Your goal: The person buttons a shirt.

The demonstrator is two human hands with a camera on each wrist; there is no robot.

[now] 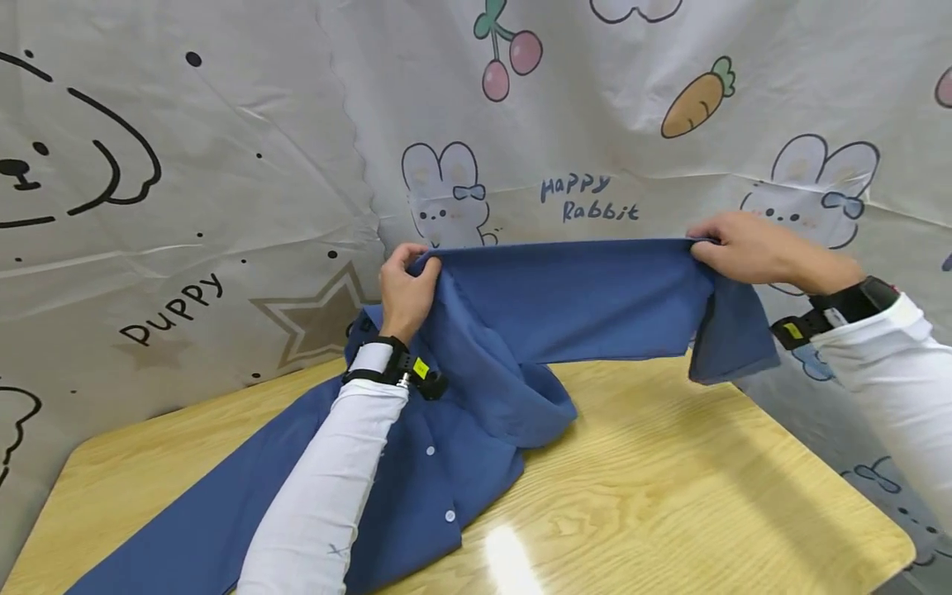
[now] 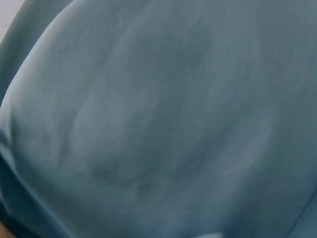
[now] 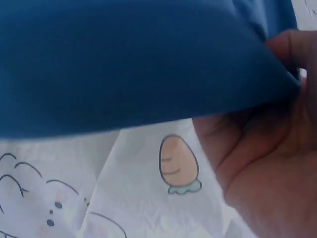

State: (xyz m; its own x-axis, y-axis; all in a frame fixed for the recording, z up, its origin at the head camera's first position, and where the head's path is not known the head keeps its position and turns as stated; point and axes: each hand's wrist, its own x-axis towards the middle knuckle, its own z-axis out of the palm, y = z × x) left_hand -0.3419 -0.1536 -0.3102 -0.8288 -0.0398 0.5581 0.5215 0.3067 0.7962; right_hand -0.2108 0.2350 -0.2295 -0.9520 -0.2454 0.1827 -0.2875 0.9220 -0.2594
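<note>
- We note a printed sheet (image 1: pixel 283 107) behind the work, with rabbits, cherries, a carrot (image 1: pixel 693 103), a star (image 1: pixel 316 318) and lettering; its lower part runs behind the tabletop.
- Wood-grain table (image 1: pixel 669 463) beneath; a bright glare patch sits near its front.
- The white-clad left forearm (image 1: pixel 320 487) crosses over the garment and hides part of it from us. Black wrist device (image 1: pixel 427 376) there, another (image 1: pixel 855 306) on the right wrist.
- Left hand (image 1: pixel 406 289): fingers bent, thumb closed toward them, cloth pinched at the upper edge. Its own wrist view is nearly all cloth, so we read the grip from the head view.
- Right hand (image 1: pixel 751 248): thumb and fingers closed on the same edge near its far end, only cloth between them.
- Blue shirt (image 1: pixel 476 463): body heaped on the table at left, white buttons (image 1: pixel 430 450) showing; one long part runs toward the near left corner.
- The strip (image 1: pixel 587 302) between the hands hangs above the table, long axis left to right, nearly level; its end droops below the right hand.
</note>
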